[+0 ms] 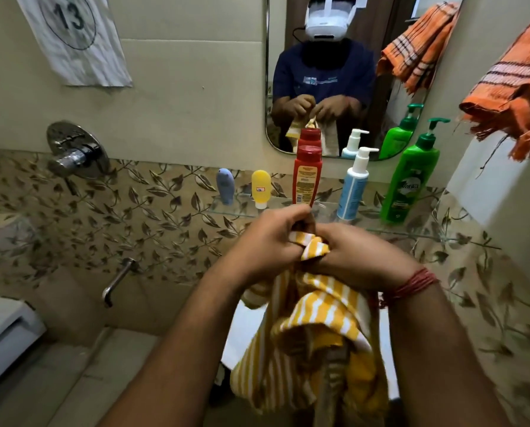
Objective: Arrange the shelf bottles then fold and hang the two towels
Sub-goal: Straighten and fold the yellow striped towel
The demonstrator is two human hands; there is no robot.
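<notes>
Fingers of my left hand [266,241] and right hand [346,257] curled tight on bunched top of yellow striped towel [313,340] — rest hangs below, just in front of glass shelf [236,211]. On shelf, left to right: blue tube [225,185], yellow tube [261,188], red bottle [307,177], white pump bottle [353,186], green pump bottle [411,183]. Orange towel [510,94] hangs right of shelf; mirror [343,75] above it — leaf-patterned tiles behind.
</notes>
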